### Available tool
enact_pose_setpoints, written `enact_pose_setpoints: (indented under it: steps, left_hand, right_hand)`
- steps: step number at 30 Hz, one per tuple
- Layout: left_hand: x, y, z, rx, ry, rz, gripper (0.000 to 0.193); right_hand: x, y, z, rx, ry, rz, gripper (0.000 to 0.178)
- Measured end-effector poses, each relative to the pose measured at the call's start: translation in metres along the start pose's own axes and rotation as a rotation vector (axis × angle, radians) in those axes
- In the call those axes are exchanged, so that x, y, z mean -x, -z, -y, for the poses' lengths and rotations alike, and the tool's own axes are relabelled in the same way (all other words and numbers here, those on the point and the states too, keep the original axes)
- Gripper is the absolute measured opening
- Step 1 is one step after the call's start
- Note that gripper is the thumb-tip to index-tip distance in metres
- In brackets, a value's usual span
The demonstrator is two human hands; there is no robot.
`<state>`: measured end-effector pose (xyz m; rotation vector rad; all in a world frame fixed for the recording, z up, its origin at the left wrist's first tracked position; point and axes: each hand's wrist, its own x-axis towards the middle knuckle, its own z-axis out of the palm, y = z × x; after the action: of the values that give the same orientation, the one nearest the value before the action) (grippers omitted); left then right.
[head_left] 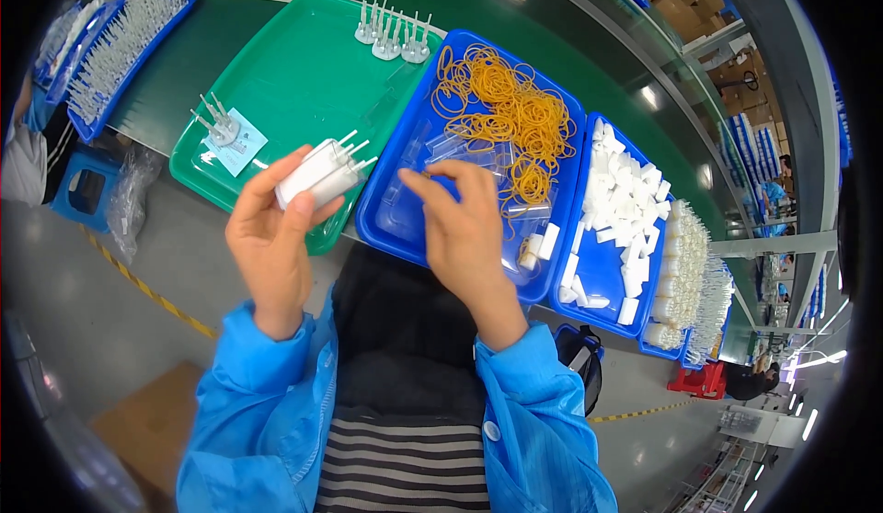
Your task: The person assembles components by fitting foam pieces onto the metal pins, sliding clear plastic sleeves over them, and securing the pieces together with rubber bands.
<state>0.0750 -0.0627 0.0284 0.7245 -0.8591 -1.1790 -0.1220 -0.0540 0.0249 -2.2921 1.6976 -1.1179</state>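
My left hand [271, 233] is closed round a bundle of white tubes [322, 177], tilted, with several thin white rods sticking out of its upper right end. Just right of it, my right hand [460, 214] hangs over a blue tray [384, 214]. Its fingers are bent, with thumb and forefinger tips near each other; I cannot make out what, if anything, sits between them. Below and behind that hand lie clear plastic pieces [478, 154]. A heap of tan rubber bands [515, 99] fills the tray's far part. White tubes [538, 248] lie at its near right corner.
A green tray [294, 72] at left carries several white pronged pieces [391, 35] and another pronged piece [219, 129] on a pale blue paper [237, 145]. To the right, a blue tray [589, 269] holds short white tubes [621, 187], beside stacked white bundles [681, 260].
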Motion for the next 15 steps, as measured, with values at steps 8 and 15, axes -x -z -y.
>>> enact_pose_setpoints:
  steps: [8,15]
  left_hand:
    - [0.011,-0.003,0.011,-0.085,-0.070,0.161,0.028]
    - [0.026,-0.025,0.018,-0.384,-0.253,0.362,0.036]
  right_hand:
    - [-0.001,0.007,0.005,0.244,-0.106,0.226,0.021]
    - [0.019,0.050,0.012,-0.798,-0.160,-0.001,0.019]
